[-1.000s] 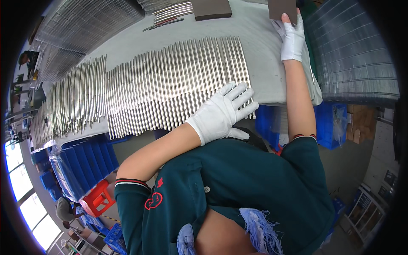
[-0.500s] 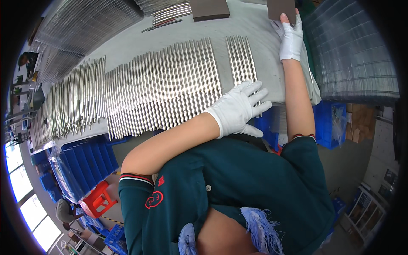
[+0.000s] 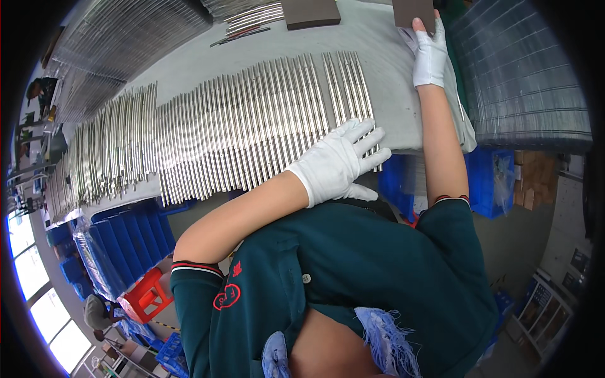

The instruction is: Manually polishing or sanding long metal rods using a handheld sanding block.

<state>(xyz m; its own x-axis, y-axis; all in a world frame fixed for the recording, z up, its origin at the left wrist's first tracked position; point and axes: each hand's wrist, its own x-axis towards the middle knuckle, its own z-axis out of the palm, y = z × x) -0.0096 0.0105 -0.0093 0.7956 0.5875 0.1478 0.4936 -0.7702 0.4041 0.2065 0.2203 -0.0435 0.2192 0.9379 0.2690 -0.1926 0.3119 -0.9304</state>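
Note:
My left hand [image 3: 343, 160], in a white glove, lies with fingers spread over the lower part of a small group of shiny metal rods [image 3: 353, 82]. To the left of that group runs a long row of similar rods [image 3: 239, 126], side by side on the grey cloth-covered table [image 3: 384, 69]. At the far right edge my right hand [image 3: 431, 60], in a white glove with bare fingertips showing, grips a flat dark-brown block [image 3: 413, 12]. The block's far end is cut off by the picture's edge.
A second brown block [image 3: 312, 14] lies at the back beside a few loose rods [image 3: 255, 19]. Stacked clear plastic trays [image 3: 517, 82] stand at the right, with more trays [image 3: 132, 38] at the back left. Blue bins [image 3: 132, 236] and a red stool [image 3: 148, 296] are below the table.
My left hand and the small group of rods have shifted left, narrowing the gap to the long row. My right hand and its block have moved slightly left.

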